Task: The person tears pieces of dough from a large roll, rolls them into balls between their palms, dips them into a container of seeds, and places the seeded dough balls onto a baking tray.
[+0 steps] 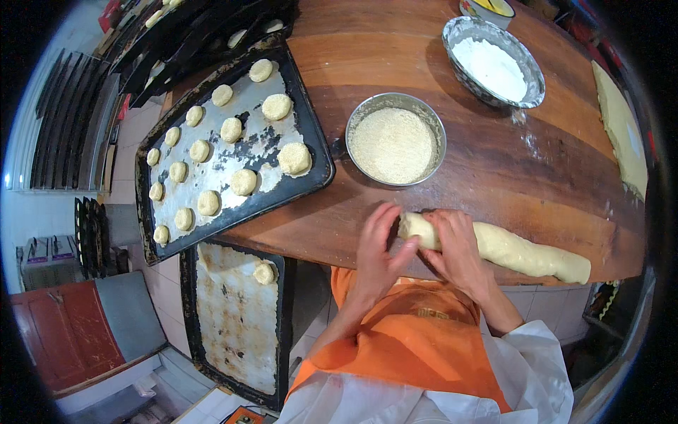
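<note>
A long roll of pale dough lies along the near edge of the wooden table. My right hand grips it close to its left end, the fingers over the top and the thumb on the near side. At that cut-looking end is my left hand, fingers spread, its thumb at the dough; whether it touches is unclear. Beyond the hands stands a round metal pan of sesame-like seeds. To the left, a black baking tray bears several rows of seed-coated dough rounds.
A bowl of white powder stands at the back right, with a smaller bowl behind it. A flat slab of dough lies at the far right. Below the table's left edge is another tray with one dough round. Stacked black trays stand back left.
</note>
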`<move>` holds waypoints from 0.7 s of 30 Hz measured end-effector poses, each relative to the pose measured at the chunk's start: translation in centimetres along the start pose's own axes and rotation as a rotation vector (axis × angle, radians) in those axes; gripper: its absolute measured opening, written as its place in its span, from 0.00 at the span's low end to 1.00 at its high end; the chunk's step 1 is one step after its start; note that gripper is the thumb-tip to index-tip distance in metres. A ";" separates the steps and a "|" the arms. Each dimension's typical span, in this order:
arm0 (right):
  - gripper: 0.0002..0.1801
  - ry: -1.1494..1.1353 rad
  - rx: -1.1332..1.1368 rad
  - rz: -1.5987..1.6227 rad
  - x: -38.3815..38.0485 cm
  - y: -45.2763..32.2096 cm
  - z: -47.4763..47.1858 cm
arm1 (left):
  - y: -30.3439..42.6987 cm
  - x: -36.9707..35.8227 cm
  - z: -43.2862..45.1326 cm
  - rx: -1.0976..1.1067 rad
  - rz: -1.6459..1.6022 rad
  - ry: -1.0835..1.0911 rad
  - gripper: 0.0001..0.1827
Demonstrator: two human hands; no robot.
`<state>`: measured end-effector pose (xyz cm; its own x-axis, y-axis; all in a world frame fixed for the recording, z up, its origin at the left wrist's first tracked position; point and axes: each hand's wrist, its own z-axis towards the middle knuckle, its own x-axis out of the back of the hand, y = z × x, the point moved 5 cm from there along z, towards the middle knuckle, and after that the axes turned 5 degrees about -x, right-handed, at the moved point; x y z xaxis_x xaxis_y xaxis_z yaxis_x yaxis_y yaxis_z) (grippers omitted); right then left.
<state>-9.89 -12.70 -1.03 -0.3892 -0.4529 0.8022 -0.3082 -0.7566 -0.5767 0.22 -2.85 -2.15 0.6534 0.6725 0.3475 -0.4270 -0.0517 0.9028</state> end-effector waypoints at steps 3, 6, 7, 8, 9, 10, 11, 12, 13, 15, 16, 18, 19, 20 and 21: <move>0.38 0.040 0.011 0.135 -0.2 0.6 -1.2 | -0.4 -3.1 0.3 0.114 -0.008 -0.259 0.21; 0.39 0.036 -0.012 0.165 0.0 0.6 -1.0 | -0.5 -3.7 0.3 0.025 0.039 -0.140 0.20; 0.39 0.021 0.000 0.128 0.6 0.1 -0.5 | -0.4 -3.8 0.3 0.025 0.085 -0.127 0.19; 0.38 0.005 0.012 0.090 0.9 0.0 0.0 | 0.0 -3.8 0.4 -0.063 0.116 -0.113 0.18; 0.38 -0.074 0.001 0.116 0.4 0.7 0.1 | 0.5 -4.0 0.5 -0.155 0.145 -0.100 0.17; 0.38 -0.154 -0.009 0.142 -0.4 1.6 0.0 | 0.9 -4.0 0.5 -0.248 0.174 -0.086 0.17; 0.38 -0.235 -0.018 0.167 -1.0 2.2 0.1 | 1.0 -4.0 0.8 -0.285 0.168 -0.098 0.15; 0.39 -0.365 -0.123 0.207 -1.2 2.6 0.6 | 1.0 -3.7 1.0 -0.320 0.164 -0.105 0.14; 0.39 -0.496 -0.229 0.246 -1.1 2.7 1.0 | 1.1 -3.6 1.2 -0.355 0.160 -0.112 0.13; 0.41 -0.541 -0.273 0.402 -0.7 2.7 1.3 | -1.1 -2.9 1.4 0.134 -0.395 0.132 0.09; 0.42 -0.454 -0.212 0.521 0.0 2.9 1.3 | -2.2 -3.0 1.1 0.377 -0.671 0.258 0.08; 0.45 -0.296 -0.125 0.724 0.8 2.6 1.3 | -1.0 -2.5 1.1 0.244 -0.826 0.205 0.08; 0.46 -0.222 -0.099 0.808 0.6 2.3 1.1 | -0.4 -2.3 1.0 0.179 -0.904 0.171 0.09; 0.48 -0.147 -0.074 0.892 0.5 2.0 0.9 | 0.3 -2.6 1.0 0.048 -0.877 0.093 0.13; 0.49 -0.076 -0.051 0.968 0.5 1.4 0.7 | 1.1 -3.0 0.6 -0.045 -0.743 0.093 0.13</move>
<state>-9.94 -14.28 -1.29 -0.4374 -0.8991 -0.0162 0.0780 -0.0200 -0.9968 -1.79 -5.38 -2.06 0.7250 0.5780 -0.3745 0.0802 0.4693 0.8794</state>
